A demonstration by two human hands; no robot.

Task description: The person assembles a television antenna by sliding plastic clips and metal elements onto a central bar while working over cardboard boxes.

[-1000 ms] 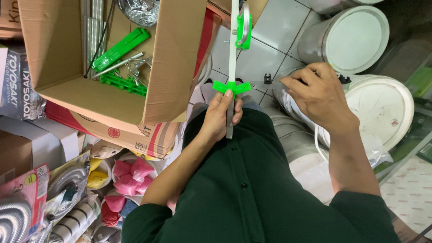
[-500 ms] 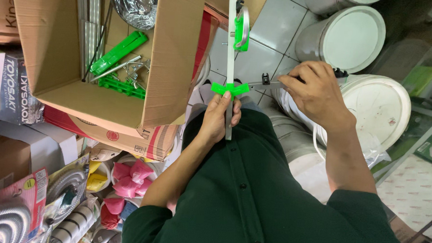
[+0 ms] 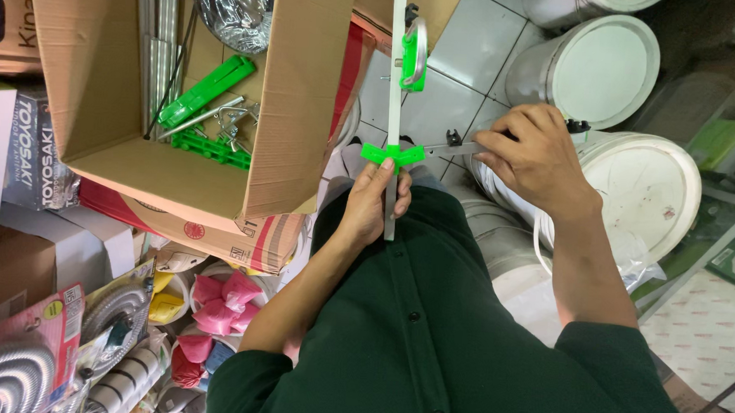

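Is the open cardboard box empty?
No, the cardboard box holds green plastic parts and metal pieces.

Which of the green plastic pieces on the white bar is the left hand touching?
The lower, wing-shaped green bracket, just above the left hand. The other green clip sits higher up the white bar, untouched.

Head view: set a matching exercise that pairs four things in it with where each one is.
Things:
1. left hand
2. right hand
3. green wing piece
4. green plastic strips

Places:
A. inside the open cardboard box
B. on the white rod, just above the left hand
C. gripping the white rod's lower end
D. on a thin metal bar, over a white bucket lid

Pairs: 1-C, 2-D, 3-B, 4-A
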